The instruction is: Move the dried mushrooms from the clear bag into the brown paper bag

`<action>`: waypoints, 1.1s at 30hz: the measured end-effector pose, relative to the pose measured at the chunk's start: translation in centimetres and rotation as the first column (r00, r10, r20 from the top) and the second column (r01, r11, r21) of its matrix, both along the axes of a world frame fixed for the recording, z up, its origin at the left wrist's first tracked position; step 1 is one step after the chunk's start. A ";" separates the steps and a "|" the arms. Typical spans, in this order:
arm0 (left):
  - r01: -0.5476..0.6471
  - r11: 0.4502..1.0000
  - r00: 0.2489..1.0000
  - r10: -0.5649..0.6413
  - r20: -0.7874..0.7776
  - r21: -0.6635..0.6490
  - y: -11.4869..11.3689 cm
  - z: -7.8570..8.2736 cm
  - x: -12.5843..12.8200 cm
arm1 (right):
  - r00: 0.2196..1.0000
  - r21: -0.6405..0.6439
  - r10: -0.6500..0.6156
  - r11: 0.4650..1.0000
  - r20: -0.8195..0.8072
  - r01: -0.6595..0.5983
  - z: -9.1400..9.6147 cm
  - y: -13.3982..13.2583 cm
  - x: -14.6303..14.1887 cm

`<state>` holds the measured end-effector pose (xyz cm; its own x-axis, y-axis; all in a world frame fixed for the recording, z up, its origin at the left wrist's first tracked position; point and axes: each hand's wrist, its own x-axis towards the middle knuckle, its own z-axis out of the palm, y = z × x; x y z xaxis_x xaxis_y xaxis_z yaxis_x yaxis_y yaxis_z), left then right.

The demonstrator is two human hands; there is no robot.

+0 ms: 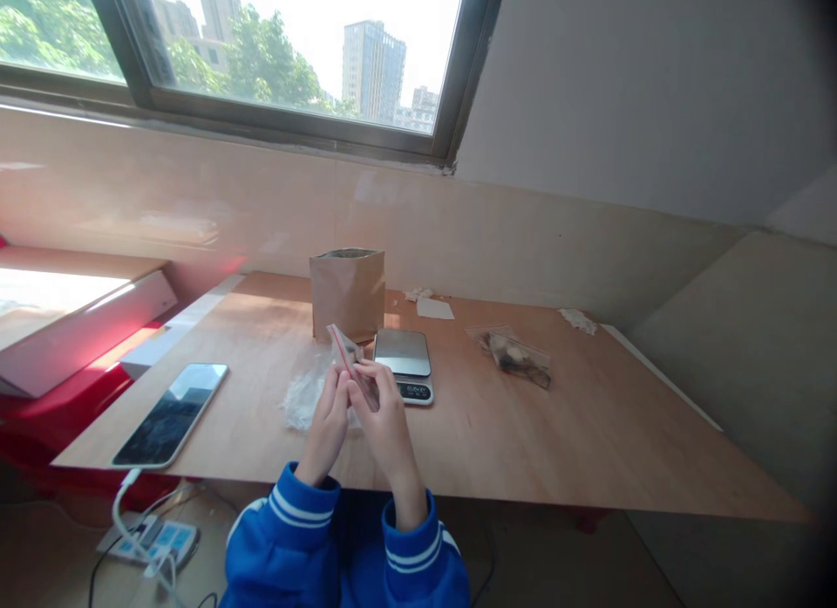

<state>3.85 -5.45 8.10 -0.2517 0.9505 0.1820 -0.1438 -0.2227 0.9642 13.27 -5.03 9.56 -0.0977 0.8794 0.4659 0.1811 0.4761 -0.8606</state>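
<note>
A small clear zip bag point(343, 346) with a red seal strip is held up between my two hands, tilted above the table. My left hand point(329, 416) pinches its near end by the strip. Closed on the same strip and the bag's side is my right hand point(385, 412). What the bag contains is mostly hidden by my fingers. Just beyond my right hand sits a digital kitchen scale point(403, 355) with a steel plate and a lit display. A heap of clear plastic bags point(302, 400) lies beside and behind my left hand.
An upright brown paper pouch point(348, 294) stands behind the scale. To the right lies a filled zip bag point(516, 355) with dark contents. A phone point(171, 416) with a cable rests at the table's left edge, above a power strip point(153, 540). Paper scraps point(435, 308) lie by the wall.
</note>
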 end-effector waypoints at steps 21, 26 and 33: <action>-0.136 0.989 0.897 0.148 -0.416 0.059 -0.4 -0.2 -0.7 | 0.833 -0.167 -0.525 0.850 -0.174 0.500 -1.5 0.9 3.4; -0.121 0.989 0.905 0.147 -0.400 0.089 -0.3 -0.3 -1.1 | 0.818 -0.201 -0.487 0.873 -0.307 0.444 -0.7 0.8 4.6; -0.082 0.993 0.988 0.093 0.126 -0.084 1.5 -2.6 0.5 | 0.750 -0.325 -0.404 0.909 -0.524 0.263 -0.6 0.6 2.0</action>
